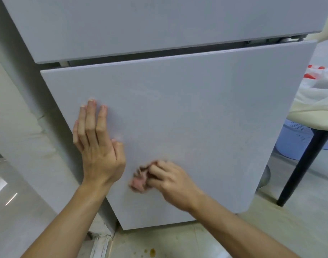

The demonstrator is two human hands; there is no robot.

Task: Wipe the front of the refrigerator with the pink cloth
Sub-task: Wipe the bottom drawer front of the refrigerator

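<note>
Gripping pink cloth [139,180] on refrigerator [196,116] — right hand [171,182]; left hand [98,146] flat

The pink cloth [139,180] is blurred and partly hidden under the curled fingers of the right hand [171,181]. The refrigerator [196,108] runs off the top edge.

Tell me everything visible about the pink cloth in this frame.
The pink cloth is small, soft-looking fabric, bunched into a wad and motion-blurred, so weave and edges cannot be made out. The right hand grips it with curled fingers, holding it against the grey refrigerator's lower door, low and left of the door's middle.
</note>
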